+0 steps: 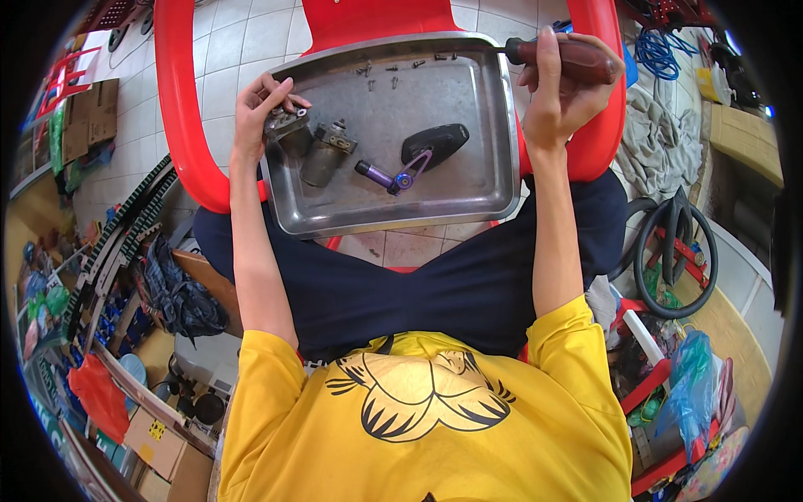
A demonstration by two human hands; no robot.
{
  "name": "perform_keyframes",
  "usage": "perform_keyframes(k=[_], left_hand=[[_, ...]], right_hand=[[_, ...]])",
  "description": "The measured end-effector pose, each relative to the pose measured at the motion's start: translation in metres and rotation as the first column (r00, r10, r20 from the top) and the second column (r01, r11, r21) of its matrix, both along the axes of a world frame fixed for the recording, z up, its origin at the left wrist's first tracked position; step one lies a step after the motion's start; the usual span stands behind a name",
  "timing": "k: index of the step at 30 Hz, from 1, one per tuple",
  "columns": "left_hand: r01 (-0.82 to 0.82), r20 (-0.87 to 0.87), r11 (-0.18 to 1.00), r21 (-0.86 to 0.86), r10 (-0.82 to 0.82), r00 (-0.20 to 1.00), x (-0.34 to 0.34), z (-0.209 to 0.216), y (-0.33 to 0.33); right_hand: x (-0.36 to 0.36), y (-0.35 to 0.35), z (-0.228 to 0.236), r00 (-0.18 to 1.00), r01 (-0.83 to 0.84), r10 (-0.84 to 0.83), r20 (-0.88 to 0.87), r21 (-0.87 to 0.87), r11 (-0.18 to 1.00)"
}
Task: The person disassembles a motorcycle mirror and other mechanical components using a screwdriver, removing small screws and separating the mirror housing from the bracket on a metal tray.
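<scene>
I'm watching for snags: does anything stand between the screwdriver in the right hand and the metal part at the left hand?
Nothing visible blocks the screwdriver from the metal part; small screws lie in the tray, and the black piece nearer the person.

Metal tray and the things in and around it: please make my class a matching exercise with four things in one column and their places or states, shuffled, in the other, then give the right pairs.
Things
1. Screwdriver
2. Small screws
3. Black oval part
4. Grey metal cylinders

Places or states
A. Scattered near the far edge of the tray
B. At the tray's left side, by the left hand
C. Held in the right hand
D. Lying in the tray, with a purple arm

Right pairs: 1-C, 2-A, 3-D, 4-B
</scene>
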State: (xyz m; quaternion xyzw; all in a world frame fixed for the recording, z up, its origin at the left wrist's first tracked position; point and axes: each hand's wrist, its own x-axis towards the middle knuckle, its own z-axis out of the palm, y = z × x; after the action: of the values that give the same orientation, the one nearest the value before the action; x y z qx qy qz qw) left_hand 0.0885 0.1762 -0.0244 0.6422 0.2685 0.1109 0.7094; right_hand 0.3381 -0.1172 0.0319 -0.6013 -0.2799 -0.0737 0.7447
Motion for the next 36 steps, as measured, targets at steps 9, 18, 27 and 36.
perform_keyframes(k=[9, 18, 27, 36], left_hand=[[0.119, -0.154, 0.981, 0.15, -0.096, 0.983, 0.03, 0.008, -0.016], [0.342, -0.439, 0.754, 0.561, -0.079, 0.895, 0.045, -0.004, -0.015], [0.206, -0.31, 0.629, 0.75, 0.06, 0.949, 0.04, -0.001, -0.022], [-0.093, -0.155, 0.722, 0.685, 0.27, 0.95, 0.036, 0.004, -0.045]], right_hand=[[-0.002, 0.002, -0.001, 1.0, 0.021, -0.02, -0.023, 0.011, 1.0], [-0.002, 0.0, 0.003, 0.999, 0.023, -0.023, -0.039, 0.013, 1.0], [-0.002, -0.001, 0.004, 0.998, 0.034, -0.034, -0.047, 0.001, 0.999], [0.002, -0.006, 0.007, 0.997, 0.077, -0.077, -0.008, 0.018, 0.997]])
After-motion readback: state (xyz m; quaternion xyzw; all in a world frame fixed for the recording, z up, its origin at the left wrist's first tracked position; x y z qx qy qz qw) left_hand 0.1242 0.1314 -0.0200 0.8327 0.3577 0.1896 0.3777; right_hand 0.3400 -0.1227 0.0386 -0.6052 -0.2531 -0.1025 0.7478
